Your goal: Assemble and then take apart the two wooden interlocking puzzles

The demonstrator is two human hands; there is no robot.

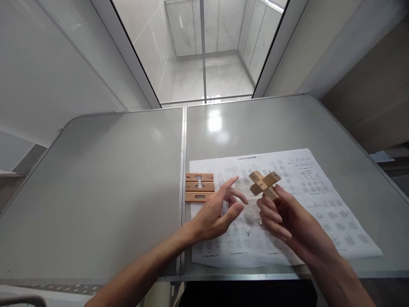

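Tabletop (pixel 96 183), printed sheet (pixel 329 204) and a wooden cross (pixel 264 183) held up

Grey and smooth, the tabletop spreads across the lower view, split by a pale metal strip (pixel 184 157). On its right half lies the printed sheet, covered in small diagrams, creased, and probably light enough to shift at a brush of the fingers.

The left hand (pixel 213 213) reaches in from the lower left, low over the sheet, holding nothing: its index finger points away, the others loosely bent. The right hand (pixel 284 217) comes from the lower right, fingers curled, tips pinching the lower end of the cross.

Three slotted wooden bars (pixel 209 187) lie side by side next to the strip, overlapping the sheet's left edge. Whether the left hand touches the nearest one, I cannot tell.

The wooden cross is raised over the sheet, tilted, apart from the left fingertips. It should handle light and stiff, its flat faces giving fair purchase. If the pieces sit loosely, pinching one end alone could let another slide; the crossing itself looks the steadier hold. Blur hides how many pieces make it up.
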